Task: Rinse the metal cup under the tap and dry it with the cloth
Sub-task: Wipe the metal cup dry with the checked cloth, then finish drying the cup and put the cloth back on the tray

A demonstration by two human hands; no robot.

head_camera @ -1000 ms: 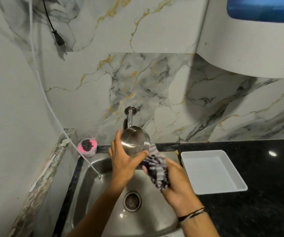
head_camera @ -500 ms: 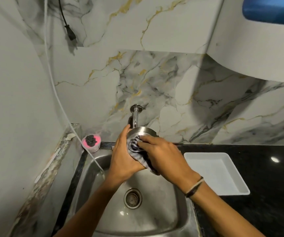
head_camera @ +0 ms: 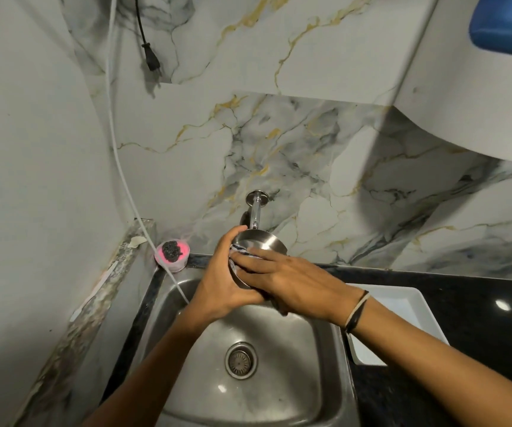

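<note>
The metal cup (head_camera: 264,241) is held above the steel sink (head_camera: 294,349), just below the wall tap (head_camera: 256,208). My left hand (head_camera: 221,282) wraps around the cup's left side and base. My right hand (head_camera: 291,282) presses the striped cloth (head_camera: 238,251) into the cup's mouth, fingers flat over it. Most of the cloth is hidden under my right hand. No water runs from the tap.
A pink dish with a dark scrubber (head_camera: 172,253) sits at the sink's back left corner. A white tray (head_camera: 402,306) lies on the black counter (head_camera: 479,303) to the right. A white hose (head_camera: 119,167) drops into the sink. A black plug (head_camera: 151,60) hangs on the wall.
My right hand brought the cloth up from beside the cup and pushed it into the cup's mouth. It now lies flatter over the opening. My left hand kept hold of the cup.
</note>
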